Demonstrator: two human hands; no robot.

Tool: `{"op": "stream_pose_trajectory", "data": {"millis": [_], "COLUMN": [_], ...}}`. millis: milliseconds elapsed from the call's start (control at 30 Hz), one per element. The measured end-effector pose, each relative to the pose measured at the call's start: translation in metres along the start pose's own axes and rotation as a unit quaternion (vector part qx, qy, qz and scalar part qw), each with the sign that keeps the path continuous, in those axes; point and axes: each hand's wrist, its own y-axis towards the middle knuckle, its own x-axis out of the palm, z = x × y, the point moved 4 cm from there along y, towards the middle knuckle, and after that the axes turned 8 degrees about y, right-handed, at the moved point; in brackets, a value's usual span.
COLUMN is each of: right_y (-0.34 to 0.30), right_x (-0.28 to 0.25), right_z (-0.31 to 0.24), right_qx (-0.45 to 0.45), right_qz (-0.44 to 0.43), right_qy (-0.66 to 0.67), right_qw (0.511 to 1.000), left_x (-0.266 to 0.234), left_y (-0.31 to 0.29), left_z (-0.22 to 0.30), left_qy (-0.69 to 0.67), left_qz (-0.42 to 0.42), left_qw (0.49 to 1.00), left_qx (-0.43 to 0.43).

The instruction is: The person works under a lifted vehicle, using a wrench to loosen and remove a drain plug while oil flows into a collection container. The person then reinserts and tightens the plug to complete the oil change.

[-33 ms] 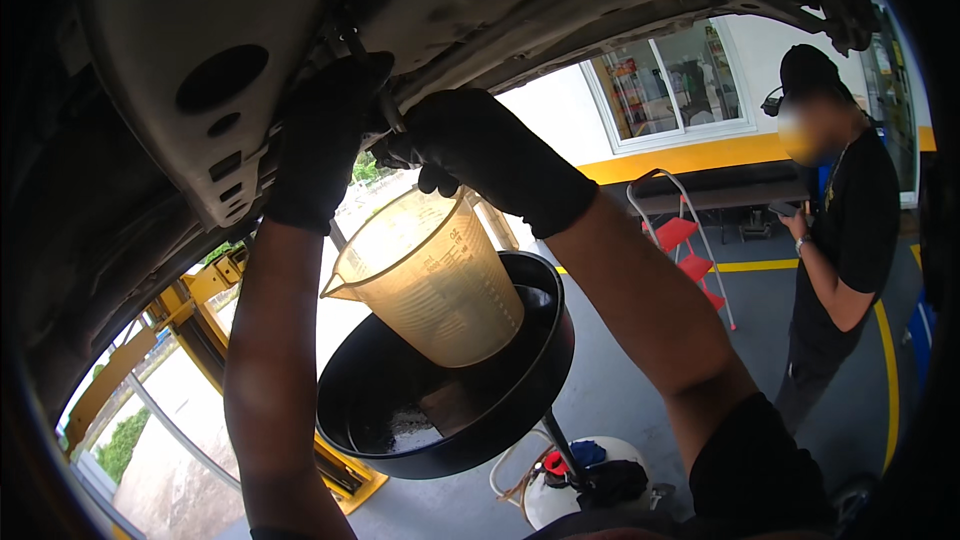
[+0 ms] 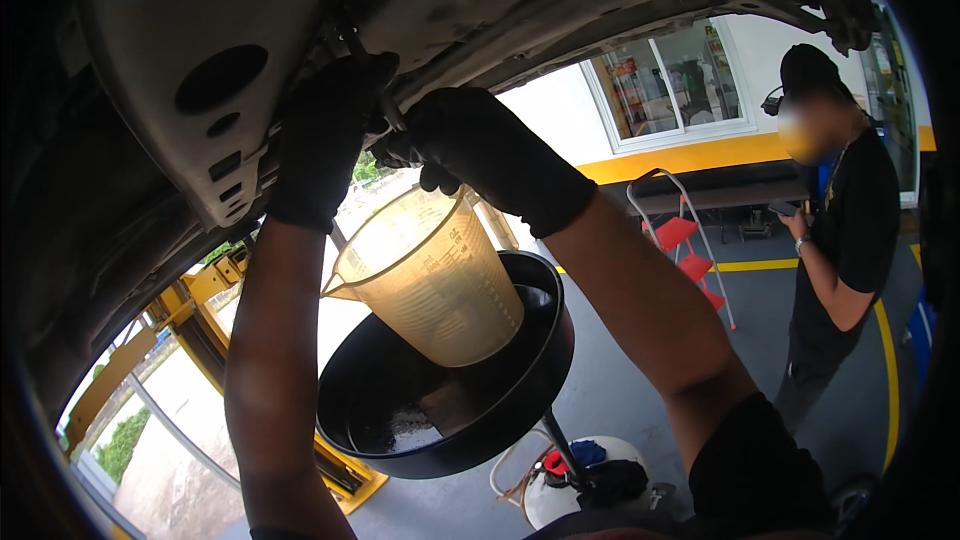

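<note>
Both hands are raised under the vehicle's underbody [image 2: 430, 0], in black gloves. My left hand [image 2: 335, 125] reaches up beside a perforated metal panel [image 2: 150, 90]. It looks closed, but dark shadow hides what it holds. My right hand [image 2: 490, 155] is closed, fingers curled, around the lower end of a slim grey rod [image 2: 391, 110] that shows between the gloves. Just below the right fingers, a translucent yellowish measuring jug [image 2: 430, 290] stands tilted in a round black drain pan [image 2: 440, 460]. A little dark, shiny liquid lies in the pan.
A post [image 2: 558, 440] joins the pan to a white tank [image 2: 560, 510]. A red-stepped ladder [image 2: 690, 260] stands to the right. Farther right, a person in black [image 2: 850, 230] holds a small dark device. Yellow lift parts [image 2: 190, 320] stand at the left.
My left hand and forearm have shifted very slightly to the right. The right hand, jug and pan look the same.
</note>
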Motion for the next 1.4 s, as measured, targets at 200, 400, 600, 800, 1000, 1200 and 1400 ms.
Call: {"op": "stream_pose_trajectory", "data": {"millis": [200,400,600,800,1000,1200,1400], "right_y": [0.002,0.007,0.009,0.005,0.003,-0.002,0.002], "right_x": [-0.018,-0.014,-0.024,-0.028,-0.024,-0.026,-0.018], "right_z": [0.003,-0.002,0.008,0.003,-0.021,-0.017,-0.019], "right_qx": [0.004,-0.032,0.015,0.042,-0.033,-0.202,-0.035], "right_qz": [0.011,-0.005,0.012,-0.006,0.056,0.104,0.057], "right_qy": [0.078,-0.055,0.1,0.175,-0.226,-0.37,-0.183], "right_qw": [0.997,0.998,0.995,0.984,0.972,0.901,0.981], "left_x": [0.014,0.016,0.021,0.03,0.028,0.026,0.019], "left_y": [0.016,0.013,0.016,0.02,0.029,0.043,0.036], "left_z": [-0.015,-0.014,0.003,-0.006,0.001,0.033,0.028], "left_qy": [0.077,-0.127,0.032,-0.296,-0.016,0.002,0.078], "left_qz": [0.019,-0.019,0.012,-0.017,0.119,0.226,0.148], "left_qw": [0.99,0.992,0.999,0.954,0.992,0.972,0.986], "left_qx": [0.119,-0.005,0.001,-0.047,-0.034,0.069,-0.01]}}
